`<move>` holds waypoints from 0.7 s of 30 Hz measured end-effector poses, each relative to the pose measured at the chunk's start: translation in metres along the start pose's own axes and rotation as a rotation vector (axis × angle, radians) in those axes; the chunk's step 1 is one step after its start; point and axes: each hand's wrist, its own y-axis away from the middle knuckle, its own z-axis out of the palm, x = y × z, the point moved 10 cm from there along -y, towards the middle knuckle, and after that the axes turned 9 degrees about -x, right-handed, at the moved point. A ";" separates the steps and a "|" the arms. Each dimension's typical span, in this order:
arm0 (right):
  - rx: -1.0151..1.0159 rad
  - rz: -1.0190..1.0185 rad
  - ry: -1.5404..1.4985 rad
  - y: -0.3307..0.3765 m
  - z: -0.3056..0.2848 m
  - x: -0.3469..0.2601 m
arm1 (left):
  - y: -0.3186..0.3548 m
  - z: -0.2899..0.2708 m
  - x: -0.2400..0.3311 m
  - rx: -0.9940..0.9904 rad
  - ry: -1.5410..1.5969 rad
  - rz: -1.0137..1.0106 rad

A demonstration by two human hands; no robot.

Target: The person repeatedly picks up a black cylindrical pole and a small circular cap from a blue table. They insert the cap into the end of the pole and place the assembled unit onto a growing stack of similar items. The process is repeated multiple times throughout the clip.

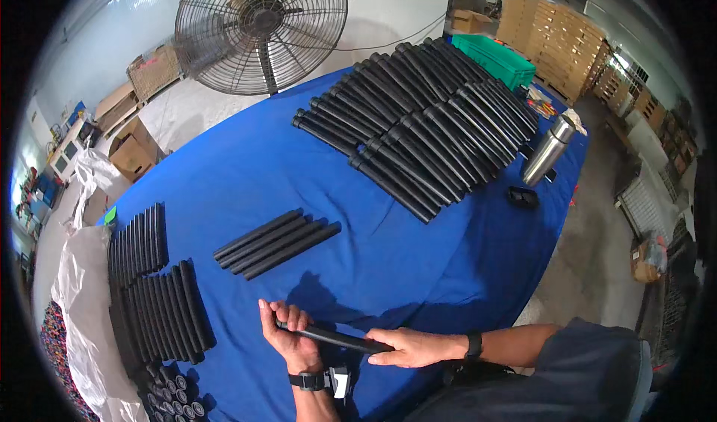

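A black tube [336, 337] is held between my two hands above the near edge of the blue-covered table. My left hand [291, 336] has its fingers curled round the tube's left end. Around the other end, my right hand [407, 346] is closed, hiding that end. Just beyond my hands lies a small group of black tubes [276, 243], side by side on the cloth. To the left, more black tubes [168, 310] lie in rows. Close to them at the near left are several short round black pieces [175, 396] with ring-shaped ends.
Across the far table lies a large array of black tubes with thicker ends [418, 123]. A steel flask [549, 149], a small black tray [523, 196] and a green crate [493, 60] are at the right. A big fan [261, 22] stands behind the blue cloth [224, 153].
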 end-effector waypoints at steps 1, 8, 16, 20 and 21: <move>-0.022 0.043 -0.015 0.000 -0.001 0.002 | -0.001 -0.001 0.000 -0.004 0.009 -0.004; 0.377 -0.202 0.712 0.013 -0.023 -0.037 | -0.002 -0.008 0.002 0.014 -0.013 -0.001; 0.164 -0.055 0.194 -0.003 -0.038 -0.024 | 0.000 0.001 0.002 0.013 -0.406 0.033; 0.307 -0.097 0.567 -0.001 -0.035 -0.033 | -0.003 0.016 0.018 -0.044 -0.809 0.117; 0.180 0.218 0.067 -0.001 -0.032 -0.001 | -0.003 0.021 0.025 -0.080 -0.947 0.136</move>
